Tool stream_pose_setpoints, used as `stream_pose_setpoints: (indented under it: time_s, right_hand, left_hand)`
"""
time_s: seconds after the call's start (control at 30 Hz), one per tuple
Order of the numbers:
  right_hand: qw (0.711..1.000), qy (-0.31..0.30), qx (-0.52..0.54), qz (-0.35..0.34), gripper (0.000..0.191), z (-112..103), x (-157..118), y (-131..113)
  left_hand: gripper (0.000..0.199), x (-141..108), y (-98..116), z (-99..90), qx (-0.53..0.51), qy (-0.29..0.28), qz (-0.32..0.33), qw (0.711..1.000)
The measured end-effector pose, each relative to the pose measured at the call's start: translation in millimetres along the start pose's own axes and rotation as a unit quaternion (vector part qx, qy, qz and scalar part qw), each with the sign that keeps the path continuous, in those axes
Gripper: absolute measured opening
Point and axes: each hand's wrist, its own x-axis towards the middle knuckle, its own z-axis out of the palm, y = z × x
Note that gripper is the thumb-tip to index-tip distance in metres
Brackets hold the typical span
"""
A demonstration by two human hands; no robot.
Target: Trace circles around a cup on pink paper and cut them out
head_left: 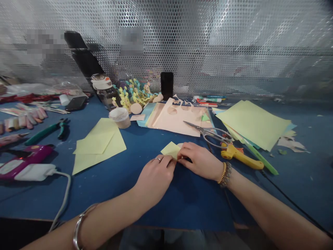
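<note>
Near the middle of the blue table, my left hand [157,175] and my right hand [200,159] meet at a small piece of yellow paper [171,150]. The fingers of both hands are closed on its near edge, with the fingertips almost touching. A pale rounded bit shows just behind my right fingers; what it is I cannot tell. Beyond my right hand lie scissors [215,136] with grey handles, their blades resting on pink paper [179,118] that has round holes cut out. Right of that hand is a yellow-handled tool [241,157], partly over a green stick-like tool [262,158].
Yellow sheets lie at left [91,156] and in a stack at right [256,121]. A white tub [120,117], a bottle [105,90] and a phone [167,85] stand toward the perforated metal wall. Pliers [45,133] and a purple device with a white cable [31,156] lie far left.
</note>
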Motion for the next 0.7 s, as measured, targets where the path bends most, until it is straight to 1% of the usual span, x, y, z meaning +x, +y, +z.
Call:
stream_pose_setpoints:
  time_s: [0.1, 0.2, 0.3, 0.37, 0.43, 0.53, 0.7]
  right_hand:
    - [0.999, -0.005, -0.043, -0.008, 0.012, 1.4, -0.8, -2.6]
    - [0.997, -0.011, -0.076, -0.007, 0.017, 1.3, -1.1, -4.6]
    - [0.996, -0.013, -0.090, -0.003, 0.016, 0.6, -0.7, -5.8]
    - [0.996, -0.014, -0.091, -0.002, 0.014, 0.2, -0.5, -6.1]
    - [0.996, -0.015, -0.092, -0.001, 0.013, 0.2, -0.5, -6.2]
    - [0.995, -0.016, -0.094, 0.002, 0.012, 0.6, -0.6, -5.8]
    - [0.995, -0.023, -0.093, 0.008, 0.011, 1.2, 0.1, -4.4]
  left_hand:
    - [0.027, 0.8, -0.7, -0.7, -0.020, -0.003, -0.005, 1.000]
    - [0.023, 3.4, -3.2, -2.0, -0.056, 0.004, -0.020, 0.998]
    - [0.020, 7.6, -7.2, -3.4, -0.097, 0.015, -0.052, 0.994]
    - [0.018, 10.8, -9.6, -4.1, -0.110, 0.008, -0.067, 0.992]
    - [0.018, 13.6, -11.1, -4.6, -0.101, -0.005, -0.070, 0.992]
    - [0.021, 16.1, -11.6, -4.2, -0.067, -0.019, -0.054, 0.996]
    - [0.018, 15.6, -10.3, -1.6, -0.010, -0.023, -0.038, 0.999]
